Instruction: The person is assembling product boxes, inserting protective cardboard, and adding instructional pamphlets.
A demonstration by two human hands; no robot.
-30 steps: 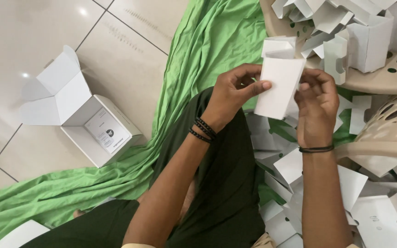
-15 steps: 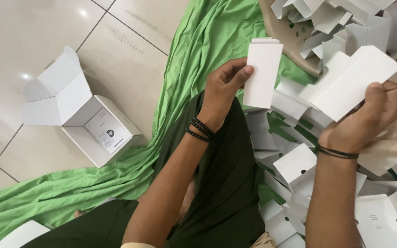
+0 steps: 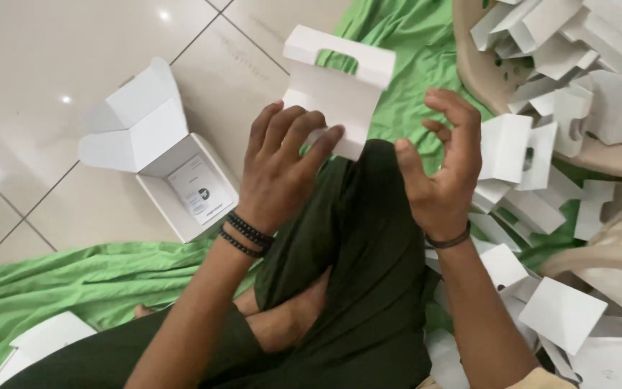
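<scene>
Seen from the head camera, the left hand (image 3: 282,169) pinches a white cardboard insert (image 3: 340,86) above the green cloth (image 3: 404,43), while the right hand (image 3: 440,166) hovers just beside it, fingers spread and empty.

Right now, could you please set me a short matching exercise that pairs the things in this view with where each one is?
Things:
1. white card insert
2. open white box
3. green cloth
4. right hand

Places:
A. spread on the floor under the legs
B. open, empty, beside the insert
C. held in the left hand
D. on the tiles at left, lid up

Pairs: 1-C, 2-D, 3-A, 4-B
</scene>
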